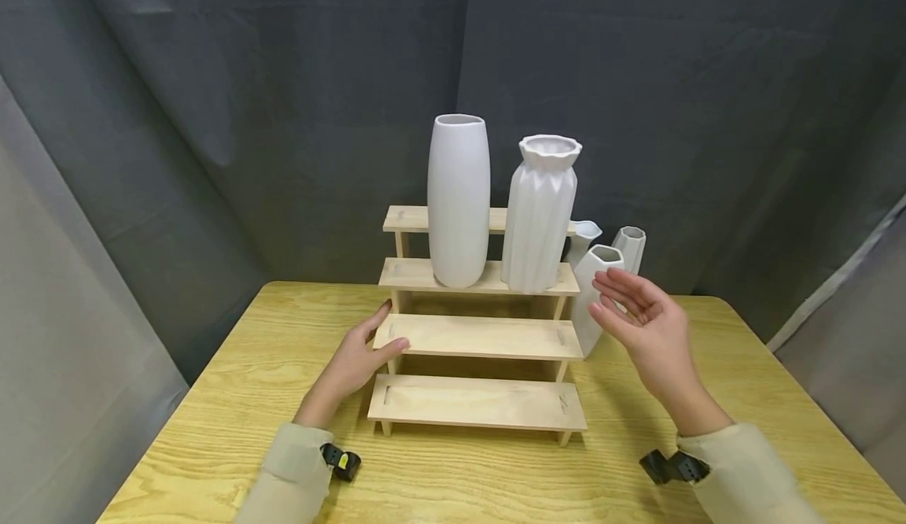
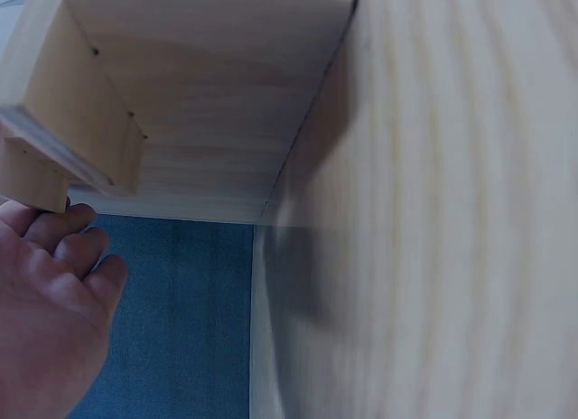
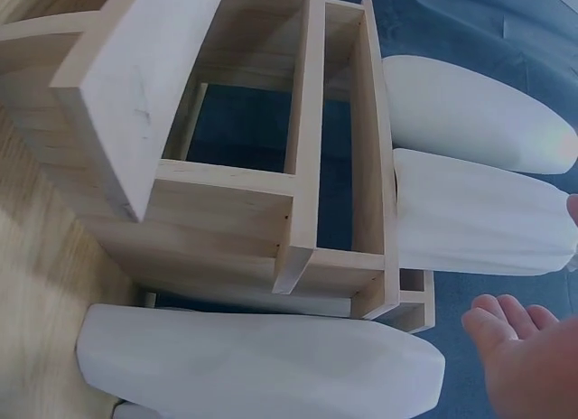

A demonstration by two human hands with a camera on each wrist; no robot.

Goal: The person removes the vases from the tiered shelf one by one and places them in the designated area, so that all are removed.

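Note:
A wooden four-step display stand (image 1: 481, 402) stands on the table. My left hand (image 1: 359, 357) grips the left end of its second step from the bottom, thumb on top and fingers at the side; curled fingers (image 2: 79, 247) show by the wood in the left wrist view. On the third step stand a tall smooth white vase (image 1: 458, 201) and, to its right, a pleated white vase (image 1: 541, 225) with a flared rim. My right hand (image 1: 654, 327) is raised to the right of the stand, holding nothing, its fingers loosely bent. It partly hides a faceted white vase (image 1: 591, 304).
Behind the faceted vase stand a slim ribbed vase (image 1: 633, 245) and a vase with a flared mouth (image 1: 584, 231), both partly hidden. The yellow wood-grain table (image 1: 439, 477) reaches back to a dark grey curtain (image 1: 283, 115).

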